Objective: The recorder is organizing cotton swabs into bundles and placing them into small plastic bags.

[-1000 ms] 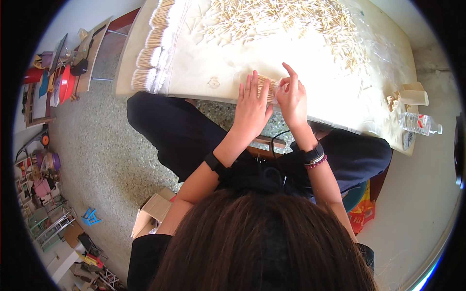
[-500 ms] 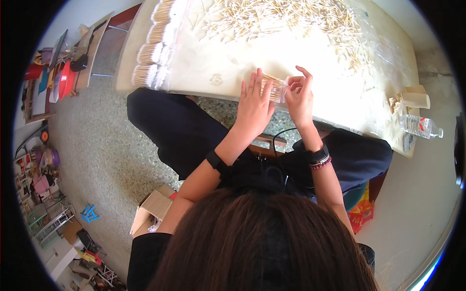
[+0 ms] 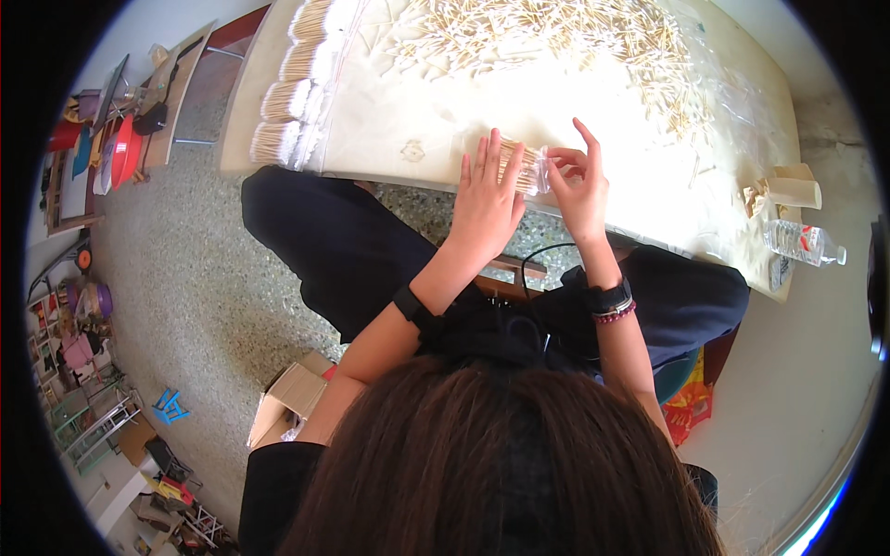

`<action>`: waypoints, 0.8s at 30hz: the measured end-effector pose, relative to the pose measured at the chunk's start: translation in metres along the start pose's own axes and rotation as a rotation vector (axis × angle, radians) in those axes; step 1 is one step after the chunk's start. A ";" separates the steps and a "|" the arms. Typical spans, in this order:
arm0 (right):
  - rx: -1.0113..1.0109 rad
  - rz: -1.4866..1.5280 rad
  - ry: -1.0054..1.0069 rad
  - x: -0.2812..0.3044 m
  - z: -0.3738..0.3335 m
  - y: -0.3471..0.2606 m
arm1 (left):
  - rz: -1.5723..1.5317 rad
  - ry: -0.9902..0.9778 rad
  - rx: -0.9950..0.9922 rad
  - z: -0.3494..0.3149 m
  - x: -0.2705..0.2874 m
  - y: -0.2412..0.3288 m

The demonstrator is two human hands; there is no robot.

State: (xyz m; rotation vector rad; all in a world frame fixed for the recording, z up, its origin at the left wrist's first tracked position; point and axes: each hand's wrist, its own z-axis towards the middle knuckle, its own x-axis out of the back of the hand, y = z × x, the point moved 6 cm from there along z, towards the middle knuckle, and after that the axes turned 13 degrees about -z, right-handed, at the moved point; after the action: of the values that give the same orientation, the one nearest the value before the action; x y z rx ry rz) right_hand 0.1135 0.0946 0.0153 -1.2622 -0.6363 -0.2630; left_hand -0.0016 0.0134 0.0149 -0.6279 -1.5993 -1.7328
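A small clear plastic bag of cotton swabs (image 3: pixel 525 168) lies near the table's front edge. My left hand (image 3: pixel 485 197) rests flat over its left part, fingers stretched out, hiding some of the swabs. At the bag's right end, my right hand (image 3: pixel 581 193) pinches the plastic between thumb and bent fingers, with the index finger raised. Farther back spreads a big heap of loose cotton swabs (image 3: pixel 556 32). Several packed bundles of cotton swabs (image 3: pixel 276 142) stand in a row along the table's left side, white tips facing right.
On the table's right are a clear plastic bottle (image 3: pixel 799 241) lying on its side, a cardboard piece (image 3: pixel 794 187) and crumpled clear plastic (image 3: pixel 742 102). An open cardboard box (image 3: pixel 292 400) sits on the floor by my left arm. A blue stool (image 3: pixel 170 406) stands farther left.
My right hand has shifted slightly right, its index finger lifting higher, while still at the bag's end. The left hand has stayed on the bag.
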 end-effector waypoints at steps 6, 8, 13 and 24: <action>-0.093 0.025 -0.038 0.000 0.004 0.006 | 0.030 -0.013 -0.022 -0.001 -0.003 0.001; -0.057 0.109 0.028 -0.001 0.005 0.007 | 0.032 -0.007 -0.031 -0.001 -0.003 0.001; -0.145 0.200 -0.027 0.000 0.006 0.021 | 0.059 -0.010 -0.008 -0.001 -0.007 0.002; -0.156 0.192 -0.110 -0.002 0.008 0.020 | 0.105 0.009 -0.022 0.000 -0.011 0.002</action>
State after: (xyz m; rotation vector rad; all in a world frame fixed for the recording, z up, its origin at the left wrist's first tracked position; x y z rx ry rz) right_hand 0.1202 0.1076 -0.0006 -1.4858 -0.5914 -0.0857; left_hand 0.0072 0.0155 0.0078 -0.7011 -1.5159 -1.6764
